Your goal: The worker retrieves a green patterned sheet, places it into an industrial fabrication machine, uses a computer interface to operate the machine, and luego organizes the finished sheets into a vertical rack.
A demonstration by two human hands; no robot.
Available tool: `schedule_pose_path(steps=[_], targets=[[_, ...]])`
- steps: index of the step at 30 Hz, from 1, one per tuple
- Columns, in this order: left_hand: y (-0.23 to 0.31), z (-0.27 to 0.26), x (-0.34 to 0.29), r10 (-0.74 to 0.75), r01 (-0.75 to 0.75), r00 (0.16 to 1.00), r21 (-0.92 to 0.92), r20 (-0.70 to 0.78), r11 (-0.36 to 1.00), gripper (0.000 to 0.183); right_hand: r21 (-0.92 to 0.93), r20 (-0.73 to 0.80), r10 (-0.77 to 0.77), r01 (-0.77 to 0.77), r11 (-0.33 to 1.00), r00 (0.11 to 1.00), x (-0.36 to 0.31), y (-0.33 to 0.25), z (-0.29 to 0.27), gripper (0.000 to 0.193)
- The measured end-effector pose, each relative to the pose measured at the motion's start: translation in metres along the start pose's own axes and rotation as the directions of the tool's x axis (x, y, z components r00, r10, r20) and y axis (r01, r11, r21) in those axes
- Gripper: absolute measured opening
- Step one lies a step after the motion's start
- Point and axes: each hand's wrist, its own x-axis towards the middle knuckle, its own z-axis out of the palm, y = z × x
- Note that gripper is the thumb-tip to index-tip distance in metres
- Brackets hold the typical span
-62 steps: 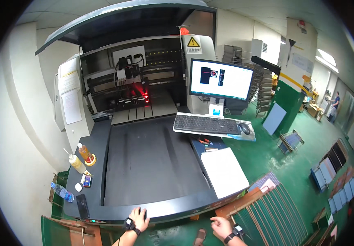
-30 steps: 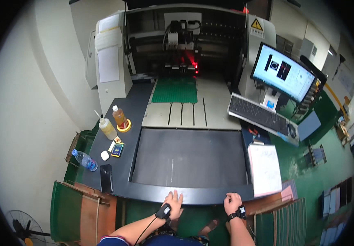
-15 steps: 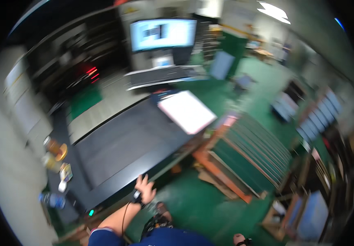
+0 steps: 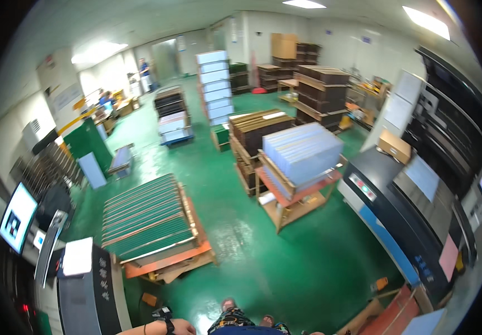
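Note:
My left hand (image 4: 183,327) hangs low by my side at the bottom edge, with a dark device (image 4: 162,314) strapped on its wrist. Its fingers are cut off by the edge, so what they do cannot be seen. Of my right hand (image 4: 314,333) only a sliver shows at the lower rim, its fingers hidden. Neither hand visibly touches anything. Nearest to the left hand is a dark machine table (image 4: 76,298) with white sheets (image 4: 78,257) lying on its far end.
A pallet of upright green panels (image 4: 149,215) stands ahead left. A wheeled cart (image 4: 302,209) carries pale blue panels (image 4: 302,151). At right is another dark machine (image 4: 386,195) with a cardboard box (image 4: 394,146) on top. Green floor (image 4: 235,245) runs between them. People (image 4: 145,75) are far off.
My view has swung right, from the dark machine table to the wider room. My left hand, spread over the table's edge before, is now low at the bottom edge.

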Motion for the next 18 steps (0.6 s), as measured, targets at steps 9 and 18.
schedule_pose_path(steps=[9, 18], targets=[[0.124, -0.194, 0.223, -0.115, 0.250, 0.886, 0.255, -0.449, 0.934, 0.041, 0.357, -0.207, 0.365, -0.278, 0.892, 0.908, -0.062, 0.034, -0.049, 0.021], [0.292, -0.365, 0.434, -0.013, 0.147, 0.953, 0.422, -0.303, 0.894, 0.042, 0.483, -0.085, 0.442, -0.351, 0.802, 0.893, 0.003, 0.028, -0.130, 0.019]])
